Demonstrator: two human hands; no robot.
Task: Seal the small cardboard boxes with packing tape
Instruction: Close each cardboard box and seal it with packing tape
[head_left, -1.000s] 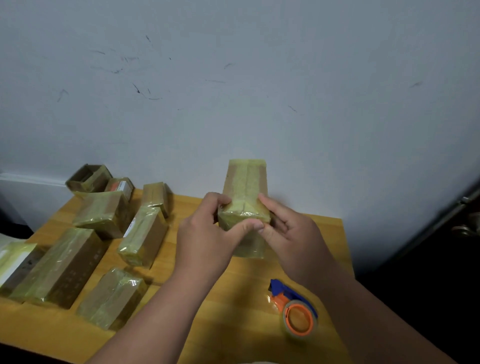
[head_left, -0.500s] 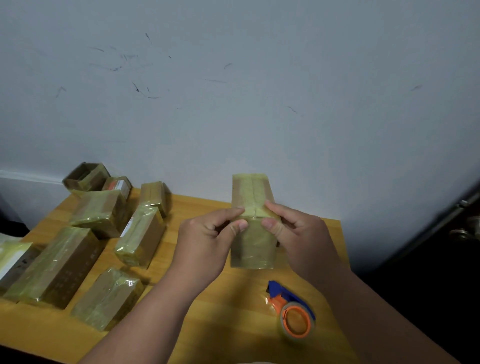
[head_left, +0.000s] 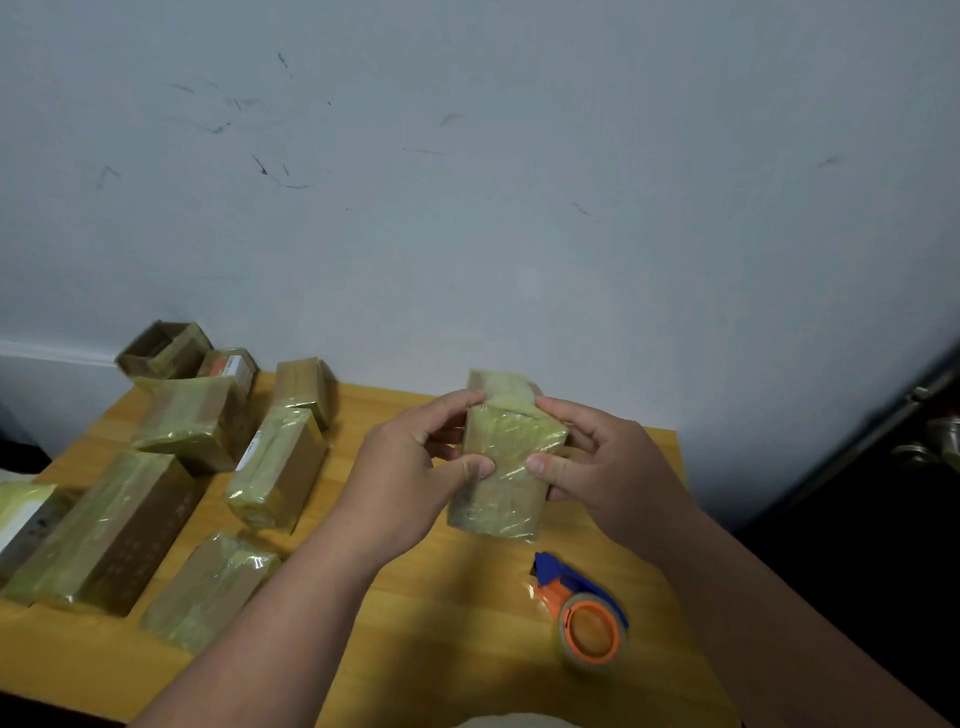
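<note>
Both hands are on it — left hand (head_left: 410, 467) and right hand (head_left: 602, 462) grasping the small taped box (head_left: 504, 467) from either side, thumbs pressed flat on its near face, fingers curled over the upper edge, the box held up just above the wooden table (head_left: 457, 623) near its back edge by the wall. Big picture first: that table carries a whole spread of finished boxes (head_left: 275, 467) out to the left, all wrapped in yellowish glossy tape, with one open carton (head_left: 161, 348) at the far corner. Closer in, the tape dispenser (head_left: 587, 618) — orange core, blue handle — lies just beside the right forearm, untouched. Now the box itself: it looks light, easily carried in fingertips, and stiff enough to take thumb pressure without caving. That tape skin looks slick and wrinkles under the thumbs, so I'd say the safest hold is across the narrow sides at the cardboard edges, where the corners give purchase. Smoothing seems to be the step in hand, pressing loose tape down.
</note>
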